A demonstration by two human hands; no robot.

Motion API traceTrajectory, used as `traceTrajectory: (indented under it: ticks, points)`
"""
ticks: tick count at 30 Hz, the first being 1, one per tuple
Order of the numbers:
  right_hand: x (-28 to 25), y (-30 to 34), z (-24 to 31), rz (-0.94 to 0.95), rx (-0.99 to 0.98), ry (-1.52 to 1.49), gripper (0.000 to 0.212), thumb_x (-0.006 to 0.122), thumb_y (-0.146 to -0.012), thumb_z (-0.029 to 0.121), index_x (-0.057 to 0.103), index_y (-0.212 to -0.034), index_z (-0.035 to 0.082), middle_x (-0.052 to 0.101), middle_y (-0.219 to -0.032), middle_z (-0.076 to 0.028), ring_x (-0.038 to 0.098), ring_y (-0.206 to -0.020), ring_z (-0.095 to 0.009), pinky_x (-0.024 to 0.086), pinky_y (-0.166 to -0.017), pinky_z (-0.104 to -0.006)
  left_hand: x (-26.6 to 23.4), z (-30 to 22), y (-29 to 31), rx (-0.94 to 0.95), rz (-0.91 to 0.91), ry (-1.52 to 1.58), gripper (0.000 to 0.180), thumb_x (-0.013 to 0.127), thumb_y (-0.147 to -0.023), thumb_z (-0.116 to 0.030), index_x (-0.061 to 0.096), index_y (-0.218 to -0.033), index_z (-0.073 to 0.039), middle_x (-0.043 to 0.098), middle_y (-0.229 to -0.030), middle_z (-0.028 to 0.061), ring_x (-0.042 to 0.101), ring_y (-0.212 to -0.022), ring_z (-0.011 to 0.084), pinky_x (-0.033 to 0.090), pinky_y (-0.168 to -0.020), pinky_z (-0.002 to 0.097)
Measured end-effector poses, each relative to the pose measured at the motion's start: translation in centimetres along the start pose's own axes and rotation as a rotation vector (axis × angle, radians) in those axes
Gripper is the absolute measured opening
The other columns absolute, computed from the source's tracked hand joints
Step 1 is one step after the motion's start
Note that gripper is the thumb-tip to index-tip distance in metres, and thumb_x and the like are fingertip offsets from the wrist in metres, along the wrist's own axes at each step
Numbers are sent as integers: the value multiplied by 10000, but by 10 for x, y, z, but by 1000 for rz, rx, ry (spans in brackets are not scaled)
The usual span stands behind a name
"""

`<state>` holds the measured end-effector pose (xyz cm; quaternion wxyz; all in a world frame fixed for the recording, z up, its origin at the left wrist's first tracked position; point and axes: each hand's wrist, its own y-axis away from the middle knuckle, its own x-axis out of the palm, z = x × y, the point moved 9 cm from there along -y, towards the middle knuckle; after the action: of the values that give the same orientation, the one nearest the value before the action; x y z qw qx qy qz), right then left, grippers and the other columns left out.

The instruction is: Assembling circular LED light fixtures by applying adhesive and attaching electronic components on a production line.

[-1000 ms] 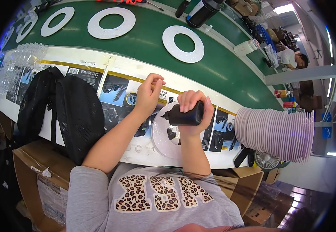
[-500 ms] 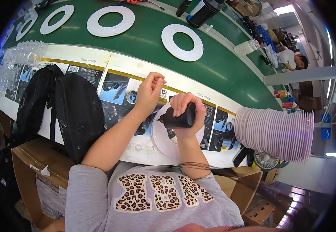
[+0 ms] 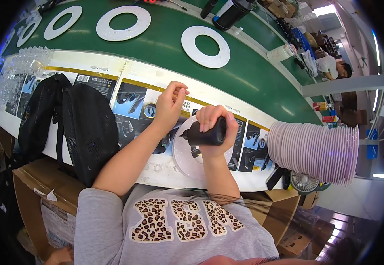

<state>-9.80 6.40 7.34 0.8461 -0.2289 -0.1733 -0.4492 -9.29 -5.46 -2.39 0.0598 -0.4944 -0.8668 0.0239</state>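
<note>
My right hand (image 3: 216, 123) is wrapped round a black squeeze bottle (image 3: 207, 134), tilted so its narrow nozzle points left. Below the nozzle, a white flat ring (image 3: 182, 161) lies on the white bench; the bottle, hand and forearm cover much of it. Whether liquid leaves the nozzle is too small to see. My left hand (image 3: 171, 104) hovers at the upper left of that ring, fingers loosely bent and apart, with nothing visible in it.
A green belt (image 3: 165, 53) carries several white rings (image 3: 205, 47). Stacked rings (image 3: 313, 152) stand at right beside a small fan (image 3: 304, 182). A black mesh bag (image 3: 90, 128) and clear plastic pieces (image 3: 22, 66) lie left. Cardboard boxes (image 3: 46, 185) flank me. Other people are nearby.
The rings on the green belt have shifted slightly left. My right hand and the bottle have tilted a little; my left hand stays almost in place.
</note>
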Motion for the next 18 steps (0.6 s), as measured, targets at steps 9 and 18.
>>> traceTrajectory:
  ticks: [9, 18]
  points:
    - [-28, -1, 22, -113, -60, 8, 400, 323, -942, 343, 400, -642, 90, 395, -569, -24, 375, -543, -131, 304, -592, -281, 0, -2, 1, -6, 7, -25, 124, 487, -966, -102, 558, -1029, -23, 658, -909, 61, 572, -781, 104, 458, -725, 237]
    - [-32, 0, 15, -107, -43, 39, 418, 308, -952, 346, 399, -636, 87, 387, -551, -18, 368, -532, -125, 298, -579, -274, 1, 0, 0, 7, 12, -8, 120, 487, -968, -101, 556, -1031, -26, 656, -904, 58, 569, -780, 98, 457, -724, 233]
